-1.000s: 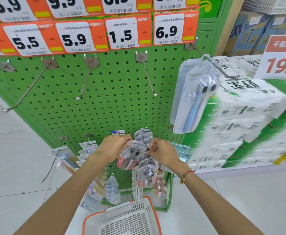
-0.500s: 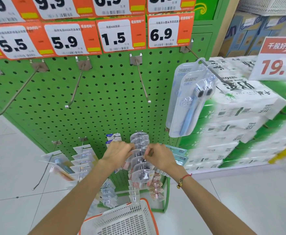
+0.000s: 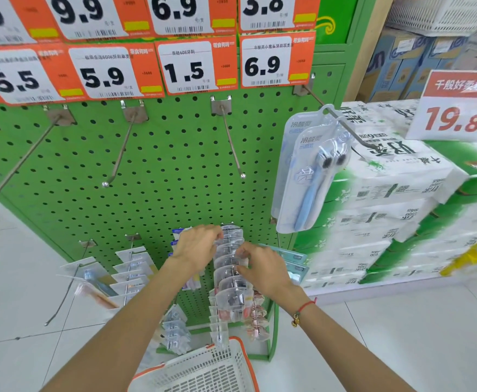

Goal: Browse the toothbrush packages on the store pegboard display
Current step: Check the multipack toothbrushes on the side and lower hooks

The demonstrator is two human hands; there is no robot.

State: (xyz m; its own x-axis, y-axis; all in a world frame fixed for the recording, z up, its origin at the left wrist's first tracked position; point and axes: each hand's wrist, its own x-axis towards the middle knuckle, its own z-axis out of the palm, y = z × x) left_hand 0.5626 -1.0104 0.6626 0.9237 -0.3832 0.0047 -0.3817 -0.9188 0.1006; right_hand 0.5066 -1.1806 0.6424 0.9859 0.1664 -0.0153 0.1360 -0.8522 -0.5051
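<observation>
The green pegboard carries two tiers of hooks. The upper hooks at 9 to 12 o'clock hang bare; one at 2 o'clock holds blue toothbrush packs. The packages being browsed hang on the lower tier, around 6 o'clock of the board.

Handling, as a judgement: the packages are light plastic blisters on thin card. They look stiff enough to flip but smooth and prone to sliding along the hook. Take hold at the top edge near the hang hole, or pinch the side of the blister; do not pull downward against the hook.

Left to right:

1. Flat card packs hang at 8 o'clock, untouched.
2. The left hand rests on the left side of the row of clear packages. Its fingers curl over the rearmost packs at 12 o'clock of the row. Whether the thumb clamps a pack cannot be told.
3. The right hand sits at 3 o'clock of the row. Its fingertips are bent and close together, touching the pack edges mid-row, apparently pinching one.
4. Teal packs hang just beside the right hand.

A white basket stands below at 6 o'clock.
</observation>
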